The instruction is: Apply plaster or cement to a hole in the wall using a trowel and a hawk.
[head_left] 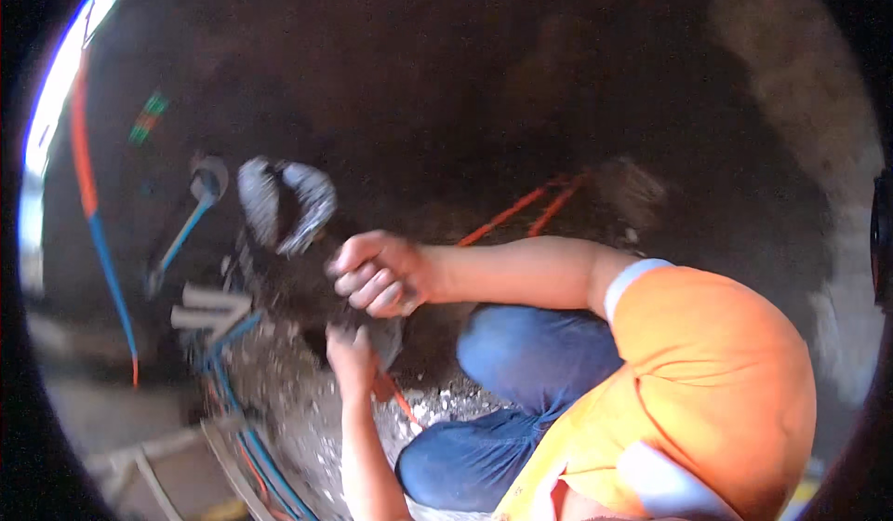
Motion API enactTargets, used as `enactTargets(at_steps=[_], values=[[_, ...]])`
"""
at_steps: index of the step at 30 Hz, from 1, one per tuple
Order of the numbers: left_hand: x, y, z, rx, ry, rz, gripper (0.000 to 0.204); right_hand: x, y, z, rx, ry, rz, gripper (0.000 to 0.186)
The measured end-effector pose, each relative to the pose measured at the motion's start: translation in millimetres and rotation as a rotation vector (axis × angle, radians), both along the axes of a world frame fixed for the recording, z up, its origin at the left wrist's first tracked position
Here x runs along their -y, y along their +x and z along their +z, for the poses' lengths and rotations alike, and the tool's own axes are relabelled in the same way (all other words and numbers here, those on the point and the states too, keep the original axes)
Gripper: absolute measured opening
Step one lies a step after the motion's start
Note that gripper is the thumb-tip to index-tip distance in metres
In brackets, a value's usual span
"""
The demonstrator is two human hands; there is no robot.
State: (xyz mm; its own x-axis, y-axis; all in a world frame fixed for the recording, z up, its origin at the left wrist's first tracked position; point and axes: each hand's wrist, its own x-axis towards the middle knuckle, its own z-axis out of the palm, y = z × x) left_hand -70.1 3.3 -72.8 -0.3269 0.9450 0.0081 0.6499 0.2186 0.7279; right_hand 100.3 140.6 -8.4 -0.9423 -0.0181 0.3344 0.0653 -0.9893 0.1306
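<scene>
My right hand (381,274) is closed in a fist in the middle of the head view, its forearm reaching in from the right. Whatever it grips is dark and lost against the background. Just below it, my left hand (352,358) is also closed, thumb upward, around something hidden. A greyish, blurred flat piece (386,340) shows beside the left hand, and a thin orange strip (406,405) runs down near its wrist. Beyond both hands, a whitish, crinkled horseshoe-shaped piece (314,195) stands out against the dark wall.
Orange conduits (507,216) slant along the wall behind my right forearm. At left hang an orange-and-blue conduit (102,247) and a thin blue pipe (186,233). Pale short pieces (212,307) and blue tubing (265,465) lie over rubble-strewn ground (307,437). My bent knees (530,349) are close by.
</scene>
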Motion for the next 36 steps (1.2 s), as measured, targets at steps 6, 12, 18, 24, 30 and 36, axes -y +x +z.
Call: enactTargets(at_steps=[6,12,18,24,30,36], values=[[19,24,12,0.749,-0.206,0.343,0.015,-3,104,-18,0.110,0.184,-0.456,0.018],[33,12,-14,0.936,-0.264,0.446,0.012,-15,179,-52,0.306,0.130,-0.873,0.020],[34,-3,-29,0.916,-0.162,0.517,0.015,-60,203,-73,0.651,-0.024,-1.151,0.031],[20,20,-21,0.971,-0.130,0.615,0.018,-186,218,-63,0.713,-0.352,-1.590,0.024],[34,-16,-26,1.148,-0.141,0.669,0.026,-196,193,17,0.683,-0.565,-1.673,0.010],[15,9,-28,1.163,-0.170,0.596,0.023,-238,226,19,0.522,0.623,-2.440,0.008]])
